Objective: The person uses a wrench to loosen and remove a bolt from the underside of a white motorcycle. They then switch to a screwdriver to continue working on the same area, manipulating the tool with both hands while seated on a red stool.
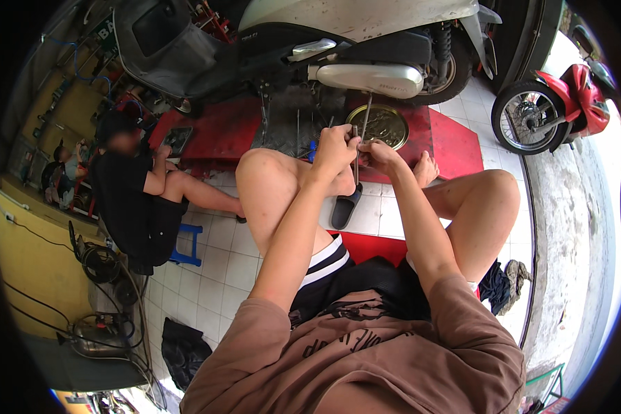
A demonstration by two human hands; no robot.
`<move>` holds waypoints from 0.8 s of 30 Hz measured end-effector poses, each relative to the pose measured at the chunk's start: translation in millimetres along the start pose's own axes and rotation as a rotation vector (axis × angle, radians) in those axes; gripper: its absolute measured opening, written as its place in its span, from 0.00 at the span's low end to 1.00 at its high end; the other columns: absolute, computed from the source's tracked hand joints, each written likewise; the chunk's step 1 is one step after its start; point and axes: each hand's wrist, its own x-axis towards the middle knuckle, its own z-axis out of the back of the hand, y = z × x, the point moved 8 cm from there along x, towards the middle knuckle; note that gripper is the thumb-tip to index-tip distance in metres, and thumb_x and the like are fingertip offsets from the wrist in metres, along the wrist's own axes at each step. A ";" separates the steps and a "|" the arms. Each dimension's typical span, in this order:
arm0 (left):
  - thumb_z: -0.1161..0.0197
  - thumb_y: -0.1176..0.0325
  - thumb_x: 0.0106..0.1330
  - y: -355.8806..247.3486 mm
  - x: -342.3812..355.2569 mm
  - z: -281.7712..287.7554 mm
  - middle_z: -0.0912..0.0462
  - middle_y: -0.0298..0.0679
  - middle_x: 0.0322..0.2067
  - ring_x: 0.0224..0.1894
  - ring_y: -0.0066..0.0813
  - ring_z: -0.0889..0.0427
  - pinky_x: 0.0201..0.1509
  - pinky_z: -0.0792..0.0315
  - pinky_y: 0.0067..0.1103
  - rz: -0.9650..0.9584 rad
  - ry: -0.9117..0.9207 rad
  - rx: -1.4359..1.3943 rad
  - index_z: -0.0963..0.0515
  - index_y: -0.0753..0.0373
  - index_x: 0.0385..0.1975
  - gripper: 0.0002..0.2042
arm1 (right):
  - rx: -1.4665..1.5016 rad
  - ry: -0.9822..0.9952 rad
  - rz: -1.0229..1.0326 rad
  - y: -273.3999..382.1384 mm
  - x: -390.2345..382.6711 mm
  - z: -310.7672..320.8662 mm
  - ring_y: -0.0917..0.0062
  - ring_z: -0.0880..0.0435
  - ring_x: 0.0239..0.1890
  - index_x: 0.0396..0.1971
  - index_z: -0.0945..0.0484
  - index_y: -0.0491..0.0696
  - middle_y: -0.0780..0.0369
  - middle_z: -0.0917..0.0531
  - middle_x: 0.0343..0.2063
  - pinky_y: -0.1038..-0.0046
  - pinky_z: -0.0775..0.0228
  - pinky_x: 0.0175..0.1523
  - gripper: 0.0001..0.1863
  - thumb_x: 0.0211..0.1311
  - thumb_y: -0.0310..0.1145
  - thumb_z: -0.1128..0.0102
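Observation:
My left hand (334, 152) is closed on a slim metal tool (356, 167) held roughly upright between my knees. Just to its right, my right hand (383, 155) has its fingers closed near a long thin metal rod (368, 110) that reaches up toward the scooter's silver side housing (366, 77); exactly what its fingertips pinch is too small to make out. Behind my hands a round metal pan (391, 125) with dark contents rests on a red-and-black platform (457, 145). A small blue object (312, 150) lies left of my left hand, and a dark slipper (341, 217) is below.
A person in black (117, 193) sits at left beside a blue stool (190, 245); another person (55, 172) is farther back. A compressor (100, 338) and hoses are at lower left. A red scooter (579, 103) stands at right. Dark cloths (497, 286) lie by my right knee.

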 end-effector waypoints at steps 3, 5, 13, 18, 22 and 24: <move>0.37 0.75 0.55 -5.3 -3.3 -5.9 0.21 0.50 0.19 0.20 0.40 0.20 0.26 0.29 0.28 -0.051 0.013 0.006 0.24 0.70 0.24 0.05 | -0.007 -0.017 0.017 -4.0 6.4 5.2 0.83 0.33 0.20 0.26 0.26 0.45 0.67 0.29 0.18 0.78 0.38 0.27 0.05 0.60 0.26 0.49; 0.39 0.76 0.55 -6.0 -4.1 -9.5 0.21 0.52 0.20 0.23 0.44 0.19 0.27 0.28 0.29 -0.055 -0.001 -0.011 0.24 0.71 0.25 0.04 | -0.006 -0.046 0.043 -3.4 10.0 9.2 0.82 0.32 0.20 0.26 0.25 0.43 0.66 0.28 0.19 0.77 0.38 0.27 0.05 0.60 0.26 0.49; 0.43 0.73 0.53 8.2 -5.9 -17.7 0.20 0.53 0.25 0.32 0.53 0.21 0.38 0.27 0.37 -0.007 -0.036 0.074 0.22 0.67 0.27 0.05 | 0.029 -0.105 0.064 -7.3 8.9 15.6 0.82 0.32 0.18 0.27 0.25 0.44 0.65 0.26 0.19 0.77 0.39 0.24 0.06 0.61 0.27 0.50; 0.42 0.75 0.50 4.7 -9.3 -24.6 0.20 0.50 0.22 0.26 0.46 0.19 0.33 0.26 0.31 0.011 0.015 0.055 0.21 0.67 0.27 0.07 | -0.031 0.002 0.090 -16.9 17.3 14.1 0.83 0.30 0.19 0.28 0.24 0.46 0.67 0.26 0.19 0.78 0.41 0.22 0.05 0.60 0.28 0.49; 0.40 0.72 0.49 3.8 -11.8 -32.4 0.20 0.50 0.21 0.25 0.46 0.19 0.33 0.26 0.31 0.003 0.125 0.168 0.21 0.67 0.26 0.07 | -0.021 -0.045 0.064 -28.1 11.9 11.9 0.83 0.29 0.20 0.32 0.23 0.48 0.67 0.24 0.21 0.77 0.37 0.23 0.05 0.60 0.31 0.48; 0.39 0.71 0.50 5.0 -12.7 -34.0 0.21 0.51 0.20 0.25 0.46 0.20 0.32 0.27 0.32 -0.010 0.129 0.156 0.21 0.68 0.25 0.07 | 0.001 -0.086 0.046 -34.9 5.6 12.3 0.83 0.28 0.21 0.34 0.23 0.49 0.67 0.24 0.23 0.77 0.35 0.25 0.06 0.61 0.33 0.48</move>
